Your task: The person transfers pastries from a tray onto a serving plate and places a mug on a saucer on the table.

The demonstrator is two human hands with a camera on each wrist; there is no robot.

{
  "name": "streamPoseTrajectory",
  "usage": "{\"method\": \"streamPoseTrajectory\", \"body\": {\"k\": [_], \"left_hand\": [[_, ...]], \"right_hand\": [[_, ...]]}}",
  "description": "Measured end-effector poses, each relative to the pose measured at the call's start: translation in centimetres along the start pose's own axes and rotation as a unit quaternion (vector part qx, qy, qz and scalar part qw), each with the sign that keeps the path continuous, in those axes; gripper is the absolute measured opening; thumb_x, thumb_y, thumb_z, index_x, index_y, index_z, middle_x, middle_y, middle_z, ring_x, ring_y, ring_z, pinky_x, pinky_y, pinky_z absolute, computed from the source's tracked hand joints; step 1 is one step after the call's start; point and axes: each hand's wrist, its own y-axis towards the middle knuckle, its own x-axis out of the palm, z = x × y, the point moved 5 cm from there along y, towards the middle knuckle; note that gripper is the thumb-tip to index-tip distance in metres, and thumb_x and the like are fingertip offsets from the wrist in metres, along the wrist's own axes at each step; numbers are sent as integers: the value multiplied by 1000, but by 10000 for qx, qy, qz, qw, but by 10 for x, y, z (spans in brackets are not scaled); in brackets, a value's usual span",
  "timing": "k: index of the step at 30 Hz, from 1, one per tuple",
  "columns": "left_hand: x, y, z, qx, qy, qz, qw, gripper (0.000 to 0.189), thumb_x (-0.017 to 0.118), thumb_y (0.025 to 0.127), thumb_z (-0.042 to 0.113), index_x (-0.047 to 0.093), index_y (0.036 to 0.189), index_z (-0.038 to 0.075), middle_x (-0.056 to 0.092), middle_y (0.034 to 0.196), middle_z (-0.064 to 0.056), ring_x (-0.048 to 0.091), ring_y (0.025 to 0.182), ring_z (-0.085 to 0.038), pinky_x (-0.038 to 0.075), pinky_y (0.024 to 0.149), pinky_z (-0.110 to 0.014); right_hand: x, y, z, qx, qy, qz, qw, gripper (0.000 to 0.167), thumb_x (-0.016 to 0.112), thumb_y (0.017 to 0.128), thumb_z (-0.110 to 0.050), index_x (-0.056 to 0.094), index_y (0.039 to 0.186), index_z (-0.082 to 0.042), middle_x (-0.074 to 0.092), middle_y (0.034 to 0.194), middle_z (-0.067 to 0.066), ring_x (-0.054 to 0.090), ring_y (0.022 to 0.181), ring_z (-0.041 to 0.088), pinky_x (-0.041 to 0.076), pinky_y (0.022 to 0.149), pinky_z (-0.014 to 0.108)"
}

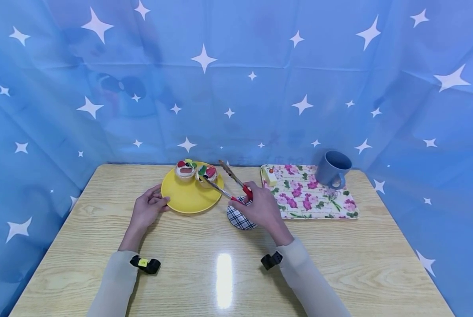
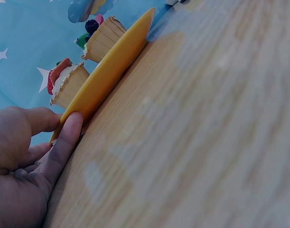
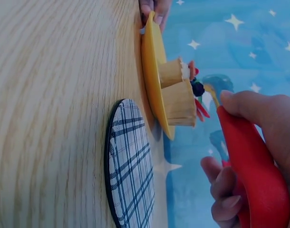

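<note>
On the table a yellow plate (image 1: 188, 198) bears two fruit-topped cupcakes: one cupcake (image 1: 185, 170) at the back left, the other cupcake (image 1: 207, 175) to its right. My left hand (image 1: 148, 206) pinches the plate's left rim between thumb and fingers, as the left wrist view shows. In my right hand (image 1: 260, 207) are red-handled tongs (image 1: 234, 176), their arms spread apart. The tongs' near tip lies over the right cupcake, while the far tip is beyond it to the right. Whether the near tip touches the cupcake I cannot tell.
A round plaid coaster (image 1: 241, 220) lies under my right hand. Farther right, a floral tray (image 1: 299, 202) holds a small cake slice (image 1: 269, 176) and a blue-grey mug (image 1: 333, 168). Behind the table hangs a blue star-patterned curtain (image 1: 236, 88).
</note>
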Motion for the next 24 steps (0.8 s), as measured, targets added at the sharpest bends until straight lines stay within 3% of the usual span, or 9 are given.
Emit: {"method": "streamPoseTrajectory", "body": {"k": [24], "left_hand": [[0, -1, 1, 72, -62, -15, 10000, 64, 66, 101, 12, 39, 158, 11, 56, 109, -7, 69, 76, -3, 68, 78, -24]], "right_hand": [[-16, -7, 15, 428, 68, 103, 9990, 72, 80, 84, -56, 60, 136, -12, 66, 79, 1, 54, 62, 19, 42, 46, 27]]}}
